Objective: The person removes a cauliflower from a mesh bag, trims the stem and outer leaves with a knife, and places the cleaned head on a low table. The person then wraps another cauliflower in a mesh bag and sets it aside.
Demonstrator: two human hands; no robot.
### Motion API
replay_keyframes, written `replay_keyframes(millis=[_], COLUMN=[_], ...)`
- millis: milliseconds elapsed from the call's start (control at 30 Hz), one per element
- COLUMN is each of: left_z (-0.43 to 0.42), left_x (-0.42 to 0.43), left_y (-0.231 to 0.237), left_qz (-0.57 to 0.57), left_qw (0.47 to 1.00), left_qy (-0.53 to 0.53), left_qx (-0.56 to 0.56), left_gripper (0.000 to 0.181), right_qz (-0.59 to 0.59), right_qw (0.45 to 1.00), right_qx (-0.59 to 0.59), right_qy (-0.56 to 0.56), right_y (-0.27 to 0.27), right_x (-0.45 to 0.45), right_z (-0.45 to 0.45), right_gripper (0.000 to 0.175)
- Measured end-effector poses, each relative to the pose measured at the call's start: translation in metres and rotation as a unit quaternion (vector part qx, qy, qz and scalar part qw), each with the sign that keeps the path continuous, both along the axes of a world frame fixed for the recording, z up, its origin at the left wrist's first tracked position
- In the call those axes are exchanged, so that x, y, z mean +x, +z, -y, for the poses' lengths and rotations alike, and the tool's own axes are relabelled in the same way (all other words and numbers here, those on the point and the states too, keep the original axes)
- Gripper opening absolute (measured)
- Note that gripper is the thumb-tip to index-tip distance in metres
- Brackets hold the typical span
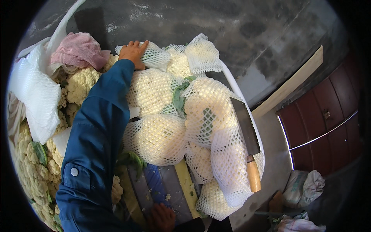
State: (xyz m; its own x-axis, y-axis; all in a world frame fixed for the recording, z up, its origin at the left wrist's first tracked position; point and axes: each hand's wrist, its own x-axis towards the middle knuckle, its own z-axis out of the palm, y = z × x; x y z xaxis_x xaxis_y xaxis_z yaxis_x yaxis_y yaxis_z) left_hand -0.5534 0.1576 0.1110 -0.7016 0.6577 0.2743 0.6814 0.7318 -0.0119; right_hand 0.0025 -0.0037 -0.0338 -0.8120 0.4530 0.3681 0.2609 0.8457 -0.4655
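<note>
My left hand [134, 54], in a blue sleeve, lies with fingers apart on a cauliflower in white foam netting [155, 56] at the top of the pile. Below it, more netted cauliflower heads [156, 139] are heaped together, some showing green leaves. My right hand [163, 217] is low in the picture, in shade, near a striped surface [171, 179] scattered with crumbs; its grip is unclear. A cleaver with a wooden handle [253, 175] lies along the right side of the heap. Bare cauliflower heads [82, 84] fill the left side, partly hidden by my left sleeve.
A pink towel [78, 51] and white foam netting [37, 95] lie over the bare heads. The container's white rim [236, 85] curves along the right. Beyond it are a wooden board [292, 79], dark red doors [321, 113] and filled sacks [301, 188] on the floor.
</note>
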Motion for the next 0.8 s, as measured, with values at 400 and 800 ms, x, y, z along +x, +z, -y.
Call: replay_keyframes(millis=[400,800], left_z=[-0.004,-0.004], left_x=[-0.014,-0.015], left_y=[-0.044,-0.054], left_qz=[-0.102,-0.121], left_qw=[0.99,0.983], left_qy=[-0.032,-0.051], left_qx=[0.092,0.128], left_gripper=[0.1,0.086], right_qz=[0.002,0.005], right_qw=[1.0,1.0], right_qx=[-0.002,0.013], right_qy=[0.0,0.011], right_y=[-0.018,-0.012], right_x=[0.005,0.005], right_z=[0.003,0.002], right_gripper=[0.031,0.03])
